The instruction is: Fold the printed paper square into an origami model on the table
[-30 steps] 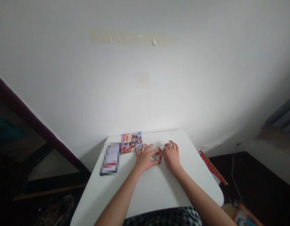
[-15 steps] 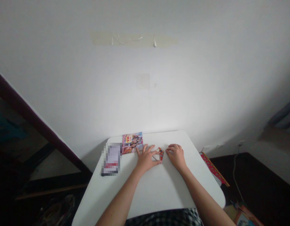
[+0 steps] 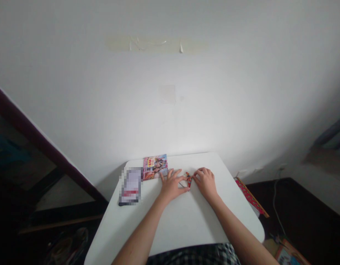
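A small folded piece of colourful printed paper (image 3: 189, 180), mostly red and orange, lies on the white table (image 3: 186, 224) between my two hands. My left hand (image 3: 171, 186) rests on the table with its fingers spread. Its thumb and index finger hold the paper's left side and lower end down. At the right edge of the paper, my right hand (image 3: 205, 181) has its fingertips pinched together and touching it. Its other fingers are curled. The fine folds are too small to make out.
A glossy printed leaflet (image 3: 155, 167) lies at the table's back left. Beside it is a phone-like object (image 3: 131, 186), blurred by pixels. The wall (image 3: 170, 125) stands right behind the table. Fabric with a red pattern (image 3: 248, 195) sits beyond the right edge.
My right hand has moved slightly left, and its fingertips now meet the paper's right edge. My left hand has stayed in place on the paper.
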`<state>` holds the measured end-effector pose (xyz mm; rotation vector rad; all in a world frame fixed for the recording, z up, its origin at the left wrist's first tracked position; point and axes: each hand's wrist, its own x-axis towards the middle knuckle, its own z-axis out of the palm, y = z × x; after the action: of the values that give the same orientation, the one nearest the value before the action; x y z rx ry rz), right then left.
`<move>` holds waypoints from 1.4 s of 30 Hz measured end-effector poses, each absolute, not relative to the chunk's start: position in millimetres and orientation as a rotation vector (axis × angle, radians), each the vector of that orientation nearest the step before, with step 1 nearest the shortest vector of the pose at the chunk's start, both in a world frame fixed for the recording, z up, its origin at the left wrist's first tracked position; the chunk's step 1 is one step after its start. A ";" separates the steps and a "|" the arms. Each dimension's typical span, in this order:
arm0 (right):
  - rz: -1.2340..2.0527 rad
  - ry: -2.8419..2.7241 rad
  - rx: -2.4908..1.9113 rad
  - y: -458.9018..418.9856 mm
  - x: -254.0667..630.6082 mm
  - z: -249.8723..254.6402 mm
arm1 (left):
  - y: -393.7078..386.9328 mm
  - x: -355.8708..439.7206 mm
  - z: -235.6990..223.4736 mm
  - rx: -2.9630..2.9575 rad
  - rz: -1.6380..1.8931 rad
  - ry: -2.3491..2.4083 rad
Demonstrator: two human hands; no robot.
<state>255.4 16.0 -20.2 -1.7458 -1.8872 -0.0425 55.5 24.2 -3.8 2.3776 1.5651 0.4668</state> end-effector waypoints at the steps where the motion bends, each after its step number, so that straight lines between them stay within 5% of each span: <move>1: -0.054 -1.894 -1.746 15.7 254.9 -19.4 | 24.1 55.6 -3.6 2.376 0.462 1.568; 42: -0.022 -2.052 -1.692 10.5 257.3 -19.8 | 21.1 58.3 1.0 2.346 0.377 1.621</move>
<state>257.3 10.5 -19.8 -1.6923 -2.0521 -0.0220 58.3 21.1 1.0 2.3457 1.6209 0.3770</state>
